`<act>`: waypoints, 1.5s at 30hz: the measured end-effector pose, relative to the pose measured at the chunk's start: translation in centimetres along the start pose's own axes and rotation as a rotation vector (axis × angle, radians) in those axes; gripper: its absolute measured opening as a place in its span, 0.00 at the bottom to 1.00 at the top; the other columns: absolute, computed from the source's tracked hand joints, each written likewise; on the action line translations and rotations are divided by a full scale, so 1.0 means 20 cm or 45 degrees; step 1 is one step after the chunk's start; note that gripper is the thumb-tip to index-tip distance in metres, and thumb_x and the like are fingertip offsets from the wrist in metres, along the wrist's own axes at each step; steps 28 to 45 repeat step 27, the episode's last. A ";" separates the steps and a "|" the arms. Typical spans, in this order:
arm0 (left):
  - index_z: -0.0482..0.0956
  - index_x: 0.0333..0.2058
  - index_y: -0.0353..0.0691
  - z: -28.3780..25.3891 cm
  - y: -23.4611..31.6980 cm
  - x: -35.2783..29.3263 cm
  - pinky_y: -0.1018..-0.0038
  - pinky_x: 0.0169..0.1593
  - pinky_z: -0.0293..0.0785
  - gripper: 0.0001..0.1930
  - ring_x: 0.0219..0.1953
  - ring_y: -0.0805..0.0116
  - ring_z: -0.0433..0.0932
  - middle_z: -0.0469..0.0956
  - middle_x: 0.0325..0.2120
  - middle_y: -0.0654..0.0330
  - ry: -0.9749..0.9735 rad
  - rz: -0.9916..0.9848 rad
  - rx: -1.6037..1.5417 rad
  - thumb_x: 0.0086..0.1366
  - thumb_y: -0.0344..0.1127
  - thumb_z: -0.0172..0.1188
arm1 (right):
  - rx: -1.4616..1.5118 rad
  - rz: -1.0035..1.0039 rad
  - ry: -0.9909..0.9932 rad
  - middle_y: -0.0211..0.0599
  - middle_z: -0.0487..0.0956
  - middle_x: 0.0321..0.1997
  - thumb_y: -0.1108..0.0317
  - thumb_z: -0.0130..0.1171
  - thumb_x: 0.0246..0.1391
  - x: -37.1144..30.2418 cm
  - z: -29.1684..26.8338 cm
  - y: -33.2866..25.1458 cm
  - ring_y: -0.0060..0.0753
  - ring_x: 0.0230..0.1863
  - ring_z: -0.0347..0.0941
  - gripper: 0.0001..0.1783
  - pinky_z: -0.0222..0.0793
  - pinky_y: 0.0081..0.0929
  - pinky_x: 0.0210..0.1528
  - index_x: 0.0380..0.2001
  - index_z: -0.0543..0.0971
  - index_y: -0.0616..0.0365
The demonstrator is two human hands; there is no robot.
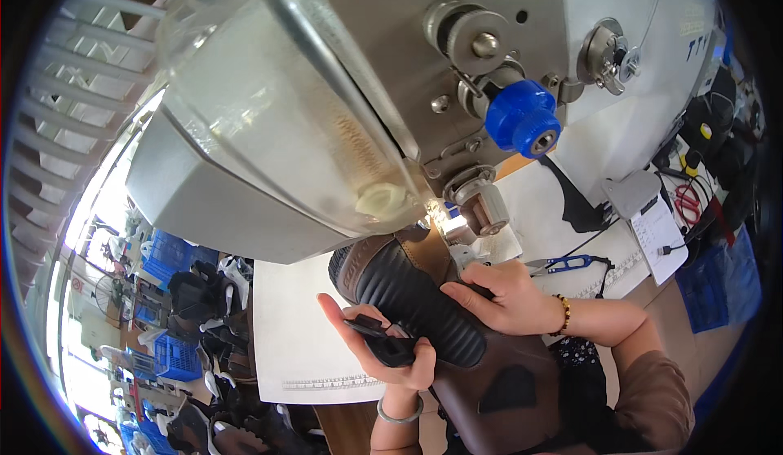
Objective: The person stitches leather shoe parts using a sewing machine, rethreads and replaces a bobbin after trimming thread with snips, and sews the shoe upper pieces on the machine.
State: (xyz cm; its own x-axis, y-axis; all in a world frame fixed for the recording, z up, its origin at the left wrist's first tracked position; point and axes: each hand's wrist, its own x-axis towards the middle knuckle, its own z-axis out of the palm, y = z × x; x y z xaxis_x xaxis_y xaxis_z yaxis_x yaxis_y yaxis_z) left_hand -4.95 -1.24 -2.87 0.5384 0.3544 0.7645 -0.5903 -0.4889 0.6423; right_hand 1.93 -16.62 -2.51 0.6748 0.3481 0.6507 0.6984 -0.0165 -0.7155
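A brown and black leather piece, shaped like a boot upper (420,300) with a black ribbed panel, lies under the sewing machine's (269,129) lit needle area. Its lower brown part hangs toward me. My right hand (506,298) is closed on the upper's edge close to the needle area, thumb on top. My left hand (379,353) is beside the ribbed panel, fingers curled around a small black buckle-like part (382,341), with one finger stretched out. Whether that part is joined to the upper, I cannot tell. The needle itself is hidden by the machine head.
Blue-handled thread snips (567,264) lie on the white table (310,324), right of my right hand. Farther right are a paper sheet (655,235), cables and a blue bin (718,280). Dark pieces and blue crates (175,357) fill the left. A white slatted guard (77,104) stands upper left.
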 end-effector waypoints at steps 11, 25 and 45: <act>0.39 0.60 0.21 0.02 -0.03 0.07 0.80 0.38 0.59 0.53 0.31 0.69 0.58 0.54 0.56 0.52 -0.061 -0.024 -0.009 0.31 0.29 0.51 | -0.073 -0.013 0.062 0.43 0.67 0.11 0.68 0.59 0.50 0.04 0.02 0.02 0.42 0.12 0.66 0.12 0.58 0.29 0.15 0.20 0.70 0.60; 0.40 0.60 0.23 0.06 -0.05 0.17 0.81 0.39 0.58 0.53 0.31 0.71 0.58 0.60 0.38 0.56 -0.012 -0.113 -0.044 0.31 0.31 0.52 | -0.058 -0.011 0.185 0.40 0.69 0.13 0.70 0.62 0.48 0.10 0.06 0.06 0.34 0.13 0.66 0.10 0.57 0.25 0.15 0.20 0.72 0.61; 0.41 0.61 0.24 0.07 -0.06 0.18 0.81 0.39 0.58 0.53 0.30 0.71 0.58 0.60 0.37 0.56 0.011 -0.139 -0.057 0.31 0.31 0.51 | -0.090 -0.040 0.224 0.39 0.69 0.14 0.70 0.62 0.48 0.11 0.07 0.07 0.26 0.13 0.64 0.09 0.56 0.23 0.16 0.21 0.73 0.61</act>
